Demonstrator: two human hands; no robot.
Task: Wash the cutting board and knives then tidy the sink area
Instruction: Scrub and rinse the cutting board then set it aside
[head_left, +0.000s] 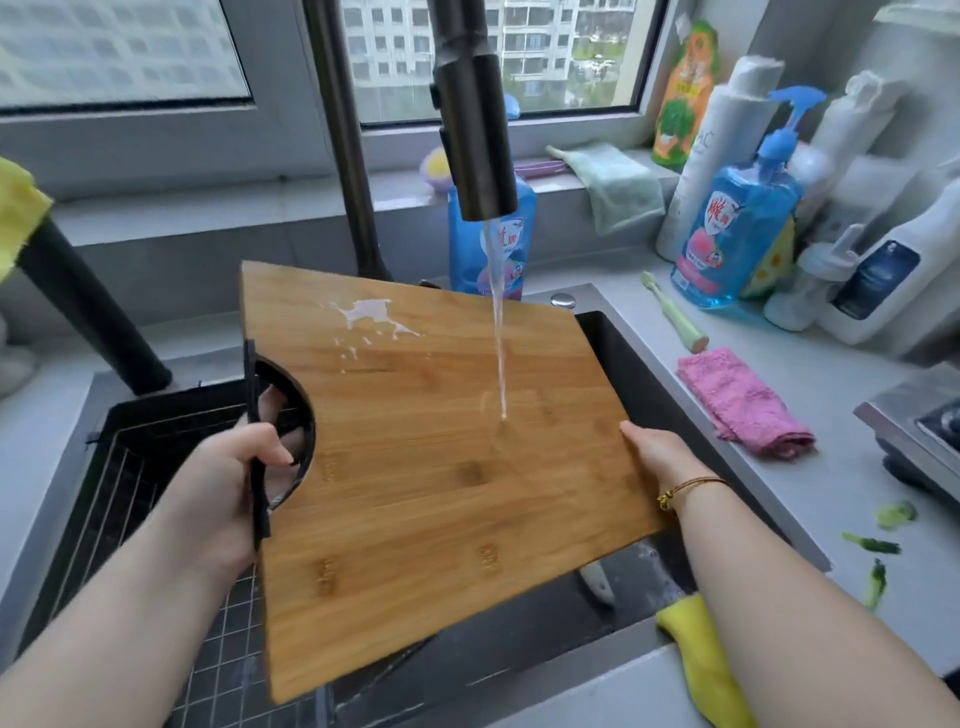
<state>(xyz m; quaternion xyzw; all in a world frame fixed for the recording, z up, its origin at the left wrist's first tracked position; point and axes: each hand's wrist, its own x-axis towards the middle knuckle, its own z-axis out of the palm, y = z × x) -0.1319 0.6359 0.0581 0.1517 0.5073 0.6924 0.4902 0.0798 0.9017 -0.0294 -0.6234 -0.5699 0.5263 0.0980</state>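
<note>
Tilted bamboo cutting board (441, 467), white smear near top, above dark sink (615, 358); knife tip (597, 584) beneath.

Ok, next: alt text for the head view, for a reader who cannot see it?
A person holds a wooden cutting board over the sink under a thin stream from the faucet, left hand gripping its black handle, right hand on its right edge. A white smear marks its upper part.
</note>
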